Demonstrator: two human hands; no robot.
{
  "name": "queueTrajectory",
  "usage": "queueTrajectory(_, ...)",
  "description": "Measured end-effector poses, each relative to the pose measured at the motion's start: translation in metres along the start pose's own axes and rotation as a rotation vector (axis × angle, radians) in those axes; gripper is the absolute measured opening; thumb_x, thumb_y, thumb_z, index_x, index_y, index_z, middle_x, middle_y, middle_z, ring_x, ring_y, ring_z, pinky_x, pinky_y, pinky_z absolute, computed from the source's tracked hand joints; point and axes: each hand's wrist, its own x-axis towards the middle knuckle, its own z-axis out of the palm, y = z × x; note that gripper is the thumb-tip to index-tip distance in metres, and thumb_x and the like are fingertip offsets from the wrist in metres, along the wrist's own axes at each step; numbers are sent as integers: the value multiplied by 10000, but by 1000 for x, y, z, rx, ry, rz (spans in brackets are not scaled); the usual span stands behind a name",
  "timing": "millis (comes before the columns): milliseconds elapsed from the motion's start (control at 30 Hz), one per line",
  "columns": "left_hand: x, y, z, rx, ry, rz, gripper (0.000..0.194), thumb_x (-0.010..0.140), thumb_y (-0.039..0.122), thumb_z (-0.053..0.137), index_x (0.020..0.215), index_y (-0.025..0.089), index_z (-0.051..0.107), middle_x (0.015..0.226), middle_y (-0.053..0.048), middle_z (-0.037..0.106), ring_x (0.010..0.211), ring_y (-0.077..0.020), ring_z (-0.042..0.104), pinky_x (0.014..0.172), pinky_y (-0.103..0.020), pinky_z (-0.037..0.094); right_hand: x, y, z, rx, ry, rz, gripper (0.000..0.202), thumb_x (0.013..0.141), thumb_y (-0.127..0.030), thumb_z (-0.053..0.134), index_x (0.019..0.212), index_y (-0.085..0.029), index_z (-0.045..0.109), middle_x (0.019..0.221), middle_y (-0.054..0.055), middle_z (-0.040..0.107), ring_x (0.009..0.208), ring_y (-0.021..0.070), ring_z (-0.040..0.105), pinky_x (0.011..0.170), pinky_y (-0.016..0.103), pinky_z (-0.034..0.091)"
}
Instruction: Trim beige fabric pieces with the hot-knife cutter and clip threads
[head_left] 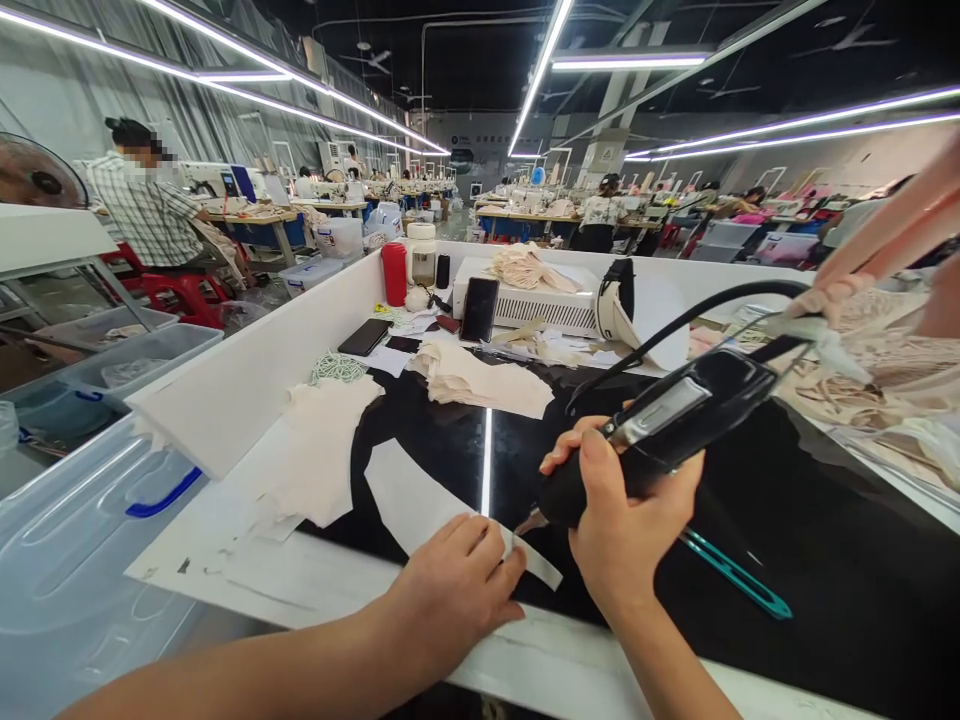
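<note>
My right hand (630, 510) is wrapped around a black corded hand tool (686, 400) with a silver plate on its side. The tool's narrow metal tip (531, 521) points down at a long, curved white piece (427, 495), close to my left fingertips. My left hand (469, 580) presses the piece down with its fingers curled and close together, near the piece's narrow end. Whether the piece is paper or cloth, I cannot tell. It lies on a glossy black board (810, 500). A slim teal tool (739, 577) lies right of my right wrist.
Cream fabric pieces lie in one stack (484, 380) behind and another (322, 450) at left. Phones (480, 308), a red canister (393, 275) and a white vented box (551, 300) stand farther back. Cream fabric (892, 390) heaps at right. A clear bin (97, 550) stands left; people work beyond.
</note>
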Motion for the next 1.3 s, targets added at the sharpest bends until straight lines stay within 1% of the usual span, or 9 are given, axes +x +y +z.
queueTrajectory(167, 0, 1, -4, -13, 18, 2, 563, 866, 502, 803, 1208, 90, 628, 1045, -98, 665, 981, -268, 657, 883, -373, 583, 0, 5, 6, 43, -11, 19, 335, 847, -271, 798, 999, -271, 500, 797, -83, 672, 562, 117, 622, 540, 302, 561)
queueTrajectory(300, -1, -3, -4, -65, 16, 5, 533, 887, 459, 793, 1230, 93, 613, 1072, -105, 667, 1013, -276, 660, 903, -387, 591, -1, 6, 10, 31, -29, 16, 292, 860, -259, 780, 970, -267, 510, 775, -82, 667, 550, 111, 619, 521, 286, 558)
queueTrajectory(433, -4, -13, -10, -191, 18, 14, 383, 987, 392, 684, 1251, 129, 597, 1088, -98, 678, 1034, -259, 670, 948, -412, 588, -4, 2, 10, 18, -18, 3, 300, 857, -246, 789, 963, -267, 509, 753, -81, 677, 546, 115, 624, 518, 284, 563)
queueTrajectory(567, -9, -19, -24, -292, 0, -60, 342, 1045, 363, 585, 1302, 139, 571, 1190, -116, 673, 1077, -242, 668, 929, -366, 602, -8, -3, 7, 11, -7, -27, 336, 846, -229, 808, 975, -269, 500, 762, -81, 683, 540, 116, 630, 511, 275, 559)
queueTrajectory(700, -12, -17, -32, -292, -52, -88, 359, 995, 360, 670, 1252, 121, 594, 1148, -116, 676, 1062, -262, 669, 921, -387, 611, -14, -8, 5, -7, 6, -29, 359, 831, -222, 824, 989, -263, 505, 792, -71, 696, 550, 121, 644, 524, 283, 571)
queueTrajectory(767, -13, -14, -33, -276, -82, -90, 396, 957, 360, 723, 1241, 113, 599, 1126, -116, 674, 1064, -273, 663, 926, -398, 611, -16, -10, 5, -4, 17, -20, 373, 820, -219, 833, 1002, -260, 509, 804, -69, 695, 556, 125, 648, 536, 295, 578)
queueTrajectory(867, -14, -12, -34, -269, -120, -111, 426, 940, 377, 743, 1252, 125, 598, 1136, -118, 664, 1073, -272, 656, 937, -393, 606, -19, -12, 5, -6, 31, -7, 380, 811, -219, 838, 1008, -256, 515, 813, -64, 693, 565, 133, 649, 541, 306, 580)
queueTrajectory(1100, -24, -15, -36, -300, -121, -120, 426, 955, 362, 725, 1304, 161, 585, 1244, -134, 633, 1148, -278, 637, 992, -399, 585, -22, -15, 4, 12, 42, 39, 392, 790, -234, 852, 1000, -275, 523, 818, -45, 690, 570, 159, 645, 551, 344, 586)
queueTrajectory(1300, -25, -15, -36, -329, -132, -127, 467, 920, 318, 766, 1320, 155, 589, 1271, -143, 623, 1151, -291, 629, 992, -418, 589, -19, -11, 10, 33, 22, 26, 390, 821, -281, 835, 1036, -266, 510, 792, -60, 682, 567, 142, 629, 545, 319, 563)
